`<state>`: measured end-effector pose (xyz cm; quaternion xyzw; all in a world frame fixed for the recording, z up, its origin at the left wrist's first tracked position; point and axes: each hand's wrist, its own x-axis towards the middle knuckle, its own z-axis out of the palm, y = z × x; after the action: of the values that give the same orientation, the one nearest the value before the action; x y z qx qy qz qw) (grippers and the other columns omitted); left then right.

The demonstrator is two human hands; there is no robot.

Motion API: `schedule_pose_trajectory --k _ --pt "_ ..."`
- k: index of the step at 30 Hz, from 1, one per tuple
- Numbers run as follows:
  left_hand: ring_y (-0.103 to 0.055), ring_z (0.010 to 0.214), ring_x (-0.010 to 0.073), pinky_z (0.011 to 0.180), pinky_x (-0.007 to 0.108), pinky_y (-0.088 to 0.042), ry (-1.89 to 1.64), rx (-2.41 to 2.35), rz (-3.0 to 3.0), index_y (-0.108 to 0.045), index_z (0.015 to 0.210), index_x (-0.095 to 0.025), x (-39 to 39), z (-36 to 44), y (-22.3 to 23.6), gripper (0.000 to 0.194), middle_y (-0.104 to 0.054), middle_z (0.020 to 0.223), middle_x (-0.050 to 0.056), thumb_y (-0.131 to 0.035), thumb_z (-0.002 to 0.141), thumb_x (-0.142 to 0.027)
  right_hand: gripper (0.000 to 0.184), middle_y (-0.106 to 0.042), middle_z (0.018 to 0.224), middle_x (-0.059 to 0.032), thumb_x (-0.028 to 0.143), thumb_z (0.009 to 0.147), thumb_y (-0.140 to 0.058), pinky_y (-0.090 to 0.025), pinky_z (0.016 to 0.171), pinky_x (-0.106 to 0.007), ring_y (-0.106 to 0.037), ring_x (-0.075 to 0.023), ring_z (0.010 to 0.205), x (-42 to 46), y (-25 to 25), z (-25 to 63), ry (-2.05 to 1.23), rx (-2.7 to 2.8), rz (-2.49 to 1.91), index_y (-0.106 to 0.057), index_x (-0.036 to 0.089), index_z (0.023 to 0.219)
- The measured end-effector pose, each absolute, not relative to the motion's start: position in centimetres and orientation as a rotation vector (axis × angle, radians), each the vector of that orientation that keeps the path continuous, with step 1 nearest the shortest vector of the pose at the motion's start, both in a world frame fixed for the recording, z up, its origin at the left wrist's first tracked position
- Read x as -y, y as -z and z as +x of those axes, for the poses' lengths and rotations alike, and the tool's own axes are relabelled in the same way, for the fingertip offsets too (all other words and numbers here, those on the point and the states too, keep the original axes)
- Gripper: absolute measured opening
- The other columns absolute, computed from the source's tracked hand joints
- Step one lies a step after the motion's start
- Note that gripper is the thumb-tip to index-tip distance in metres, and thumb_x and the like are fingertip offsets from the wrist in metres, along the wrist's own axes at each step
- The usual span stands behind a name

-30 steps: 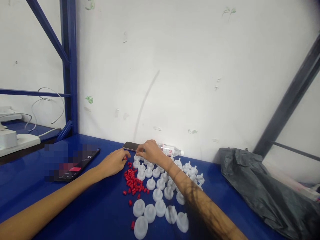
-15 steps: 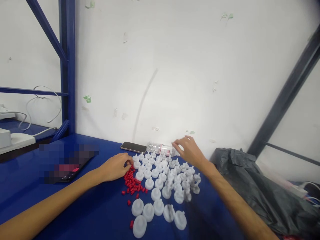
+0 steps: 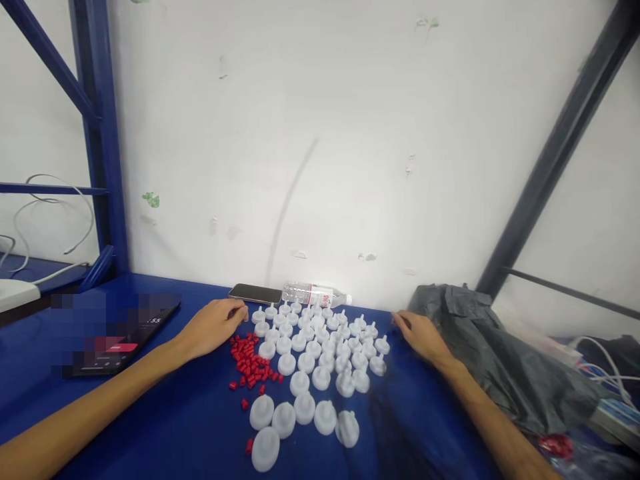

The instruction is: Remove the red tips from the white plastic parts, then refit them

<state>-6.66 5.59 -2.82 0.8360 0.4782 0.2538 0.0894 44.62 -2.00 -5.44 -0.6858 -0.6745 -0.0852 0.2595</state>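
Note:
My left hand point(image 3: 213, 327) rests on the blue table at the left edge of a spread of white plastic pieces. Its fingers are loosely bent, with a gap by the thumb and nothing visible in them. The white pieces point(image 3: 299, 343) are round discs, each with a narrow stem pointing up. Just below my left fingers lies a heap of small red plastic pieces point(image 3: 250, 363). On the other side, my right hand point(image 3: 420, 337) is low beside the rightmost white pieces, fingers curved and slightly apart, holding nothing that I can see. Several larger-looking white discs point(image 3: 283, 420) sit nearest me.
Against the wall lie a dark phone point(image 3: 255, 294) and a clear bottle point(image 3: 320, 295) on its side. A partly blurred black device point(image 3: 125, 347) is at the left. Black plastic sheeting point(image 3: 500, 353) bulges at the right, past my right arm. Blue metal posts point(image 3: 107, 133) frame the table point(image 3: 165, 427).
My right hand has come down and outward from over the bottle to the right edge of the white pieces. My left hand has drawn slightly away from them. The view has turned a little right.

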Motion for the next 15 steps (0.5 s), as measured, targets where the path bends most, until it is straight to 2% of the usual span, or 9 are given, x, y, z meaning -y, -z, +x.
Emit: schedule_pose_trajectory --k 6,11,15 --pt "-0.058 0.066 0.0202 0.067 0.032 -0.036 -0.899 -1.583 2.376 -0.067 0.077 -0.02 -6.3 -7.3 2.8 0.043 -0.065 0.069 0.002 -0.034 0.096 -0.04 0.038 -0.077 0.09 -0.0056 0.045 0.101 -0.04 -0.048 0.076 -0.033 -0.071 -0.0245 0.083 1.0 6.2 42.8 0.104 1.979 -1.807 -0.07 0.023 0.095" --pt "-0.06 0.066 0.0204 0.065 0.031 -0.035 -0.767 -1.594 2.358 -0.068 0.076 -0.02 -6.8 -7.0 3.6 0.039 -0.065 0.065 0.001 -0.038 0.095 -0.037 0.028 -0.071 0.079 -0.0017 0.043 0.1 -0.042 -0.043 0.067 -0.032 -0.067 -0.0225 0.072 0.5 7.1 42.0 0.05 1.999 -1.81 -0.063 0.024 0.101" --pt "-0.061 0.067 0.0212 0.065 0.031 -0.034 -0.65 -1.569 2.396 -0.068 0.076 -0.021 -7.1 -6.9 3.9 0.036 -0.066 0.064 0.001 -0.041 0.095 -0.036 0.025 -0.068 0.077 -0.0004 0.042 0.099 -0.042 -0.041 0.067 -0.031 -0.065 -0.021 0.071 0.5 7.1 41.9 0.025 2.01 -1.796 -0.061 0.025 0.099"
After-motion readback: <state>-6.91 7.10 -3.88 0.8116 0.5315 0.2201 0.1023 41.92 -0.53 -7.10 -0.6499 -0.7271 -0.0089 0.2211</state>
